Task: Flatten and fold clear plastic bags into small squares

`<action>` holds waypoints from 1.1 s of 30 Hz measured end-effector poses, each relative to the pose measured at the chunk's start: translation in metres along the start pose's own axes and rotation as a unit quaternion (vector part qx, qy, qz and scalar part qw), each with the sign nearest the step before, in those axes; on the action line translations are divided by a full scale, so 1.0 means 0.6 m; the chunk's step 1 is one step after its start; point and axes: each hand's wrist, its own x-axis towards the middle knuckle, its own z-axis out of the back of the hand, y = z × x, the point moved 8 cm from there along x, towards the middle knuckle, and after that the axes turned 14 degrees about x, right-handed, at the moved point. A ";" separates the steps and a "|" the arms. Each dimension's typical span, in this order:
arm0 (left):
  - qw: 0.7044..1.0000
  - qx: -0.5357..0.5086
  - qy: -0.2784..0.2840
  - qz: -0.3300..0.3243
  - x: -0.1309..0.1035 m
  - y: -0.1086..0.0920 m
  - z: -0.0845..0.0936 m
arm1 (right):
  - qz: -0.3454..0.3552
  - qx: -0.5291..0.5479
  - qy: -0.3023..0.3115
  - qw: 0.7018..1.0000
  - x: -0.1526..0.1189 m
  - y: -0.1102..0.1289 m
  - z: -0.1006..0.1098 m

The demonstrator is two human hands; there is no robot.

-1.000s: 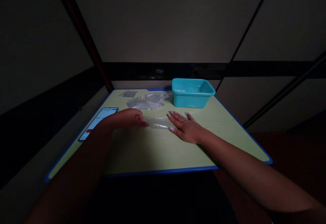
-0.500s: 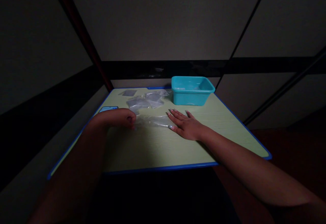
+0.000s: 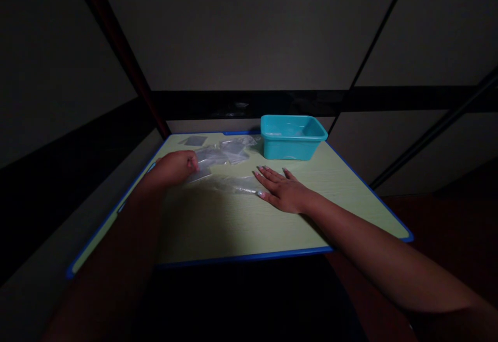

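My right hand [image 3: 283, 191] lies flat, fingers spread, on the end of a clear plastic bag [image 3: 237, 183] stretched along the tabletop. To the left, my left hand [image 3: 177, 168] is closed with its fingers curled. Right beside its fingertips is a greyish flat square [image 3: 200, 175] of clear-looking material; whether the fingers grip it is hidden. Just beyond, several similar squares in crinkled clear plastic [image 3: 233, 150] form a loose pile.
The pale green table [image 3: 249, 228] has a blue edge. A turquoise plastic basket [image 3: 291, 149] stands at its back right. At the back left lies another grey square [image 3: 195, 140]. A phone [image 3: 121, 207] is mostly covered by my left arm. Dark panelled walls stand close behind and left.
My left hand has moved left and away from me, off the near end of the clear bag toward the grey square. My right hand stays flat in place.
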 end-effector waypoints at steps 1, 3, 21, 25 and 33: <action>0.998 0.002 -0.047 0.029 -0.001 -0.002 0.013 | 0.000 -0.001 0.000 1.000 0.000 0.000 0.000; 0.979 -0.014 -0.193 0.059 -0.015 -0.022 0.048 | 0.001 -0.003 0.000 1.000 0.000 0.001 0.000; 0.924 0.005 0.053 -0.378 -0.145 -0.312 -0.112 | -0.002 -0.011 -0.009 1.000 0.004 -0.008 -0.005; 0.945 0.011 0.060 -0.320 -0.136 -0.304 -0.115 | 0.007 -0.012 -0.015 1.000 0.003 -0.007 -0.004; 0.975 0.048 0.083 -0.199 -0.120 -0.267 -0.123 | 0.002 -0.024 -0.002 1.000 0.004 -0.006 -0.004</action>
